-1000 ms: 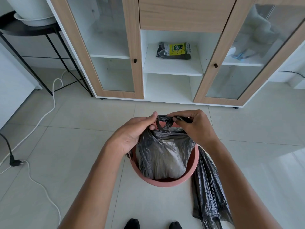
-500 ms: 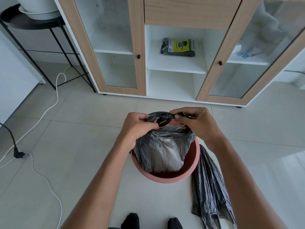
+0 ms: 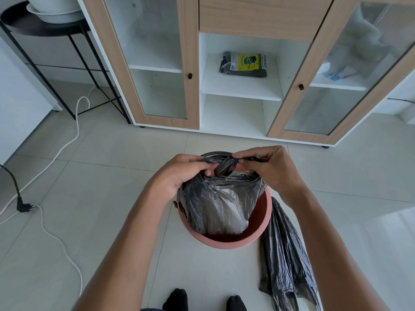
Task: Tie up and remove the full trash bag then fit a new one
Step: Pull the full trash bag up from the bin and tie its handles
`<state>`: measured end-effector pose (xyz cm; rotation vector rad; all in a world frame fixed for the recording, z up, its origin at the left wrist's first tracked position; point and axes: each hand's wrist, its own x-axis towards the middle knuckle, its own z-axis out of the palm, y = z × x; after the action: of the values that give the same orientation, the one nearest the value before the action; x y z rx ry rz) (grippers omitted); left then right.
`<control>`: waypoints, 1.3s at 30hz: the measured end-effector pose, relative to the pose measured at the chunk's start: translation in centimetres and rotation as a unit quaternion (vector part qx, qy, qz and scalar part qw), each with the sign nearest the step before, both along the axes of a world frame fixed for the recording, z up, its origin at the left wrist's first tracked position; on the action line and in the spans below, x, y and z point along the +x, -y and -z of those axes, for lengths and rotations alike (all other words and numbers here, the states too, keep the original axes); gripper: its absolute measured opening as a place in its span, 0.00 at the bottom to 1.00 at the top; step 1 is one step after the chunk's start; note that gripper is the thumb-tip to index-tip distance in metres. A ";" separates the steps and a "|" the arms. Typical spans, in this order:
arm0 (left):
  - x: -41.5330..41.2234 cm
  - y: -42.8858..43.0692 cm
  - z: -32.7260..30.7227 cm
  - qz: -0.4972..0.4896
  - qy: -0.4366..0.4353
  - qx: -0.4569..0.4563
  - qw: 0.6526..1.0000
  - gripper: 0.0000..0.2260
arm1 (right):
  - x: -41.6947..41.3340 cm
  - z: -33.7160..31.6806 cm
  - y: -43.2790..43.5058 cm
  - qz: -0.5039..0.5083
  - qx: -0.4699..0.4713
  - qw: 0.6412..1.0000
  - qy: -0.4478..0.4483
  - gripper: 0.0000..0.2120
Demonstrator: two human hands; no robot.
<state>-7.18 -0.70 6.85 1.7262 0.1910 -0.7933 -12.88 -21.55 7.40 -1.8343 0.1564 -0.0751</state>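
Note:
A full black trash bag (image 3: 222,205) sits inside a round pink bin (image 3: 226,241) on the tiled floor. Its top is gathered into twisted handles above the bin's far rim. My left hand (image 3: 179,173) grips the left handle with the fingers curled around it. My right hand (image 3: 271,167) pinches the right handle, and a strip of the bag loops between the two hands. A second, empty black bag (image 3: 285,257) lies flat on the floor just right of the bin, partly behind my right forearm.
A wood and white cabinet (image 3: 190,63) stands behind the bin, with a pack of trash bags (image 3: 244,63) on its open middle shelf. A black side table (image 3: 45,32) stands at the far left. White cable (image 3: 56,239) and a black plug (image 3: 23,207) lie on the left floor.
Both hands have kept working the bag's handles above the bin; the left fingers have curled over the left handle, and the black strip now loops down between the hands.

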 end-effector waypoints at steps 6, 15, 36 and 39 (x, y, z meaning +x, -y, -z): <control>0.0 -0.4 -0.3 0.035 -0.062 -0.055 0.996 0.07 | 0.0 0.0 -0.2 -0.002 -0.041 0.999 0.029 0.09; -0.4 0.2 -0.6 0.046 -0.149 -0.094 0.983 0.10 | 0.2 0.6 -0.4 0.011 -0.041 0.999 0.016 0.12; -0.2 -0.6 0.3 -0.292 0.012 -0.143 0.946 0.13 | -0.8 -0.1 2.3 -0.055 0.033 0.993 -0.095 0.11; -0.6 -0.7 0.7 -0.346 0.058 -0.148 0.925 0.12 | -1.3 -0.1 3.0 -0.066 0.029 0.989 -0.132 0.11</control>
<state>-7.79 -0.03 6.11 1.2780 0.5355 -0.1802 -14.16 -24.59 7.52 -1.7855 0.2200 0.2646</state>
